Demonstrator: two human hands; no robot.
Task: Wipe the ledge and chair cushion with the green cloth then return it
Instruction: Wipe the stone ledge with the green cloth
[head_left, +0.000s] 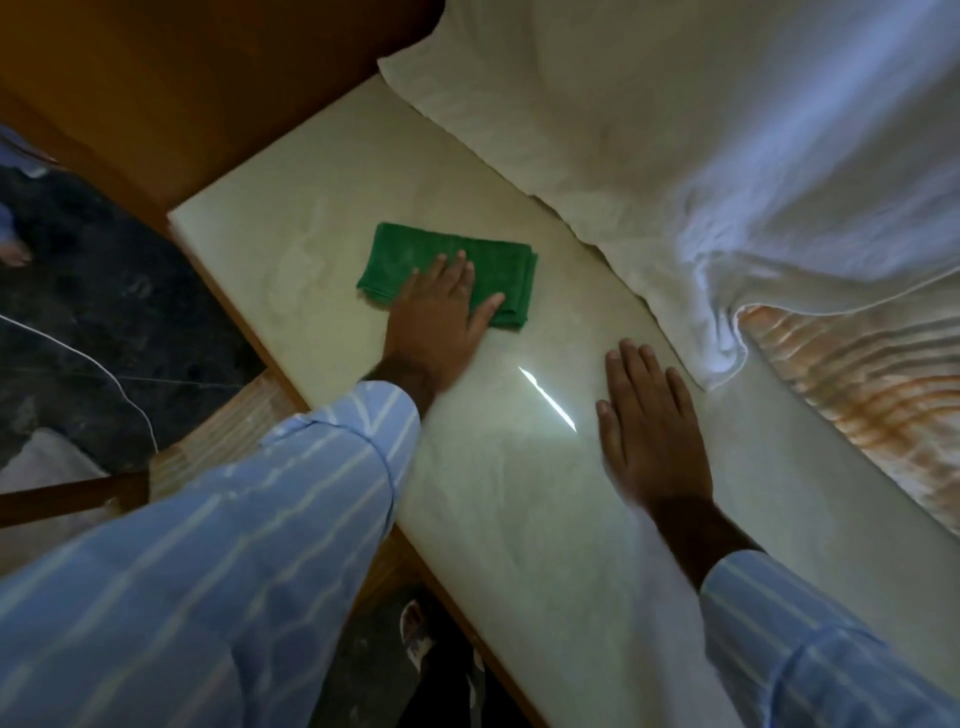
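The left hand (441, 306) is pressing flat, fingers spread, on the folded green cloth (415, 262) lying on the pale marble ledge (519, 493), the right hand (654, 431) is bracing open-palmed beside it; soft, light towelling, likely bunching unless it's being pinned by the palm or pinched at a folded edge.

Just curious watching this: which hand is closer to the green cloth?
Left. The left hand lies flat on the cloth, pressing it on the ledge. The right hand rests flat on the bare ledge, apart from the cloth, nearer the person.
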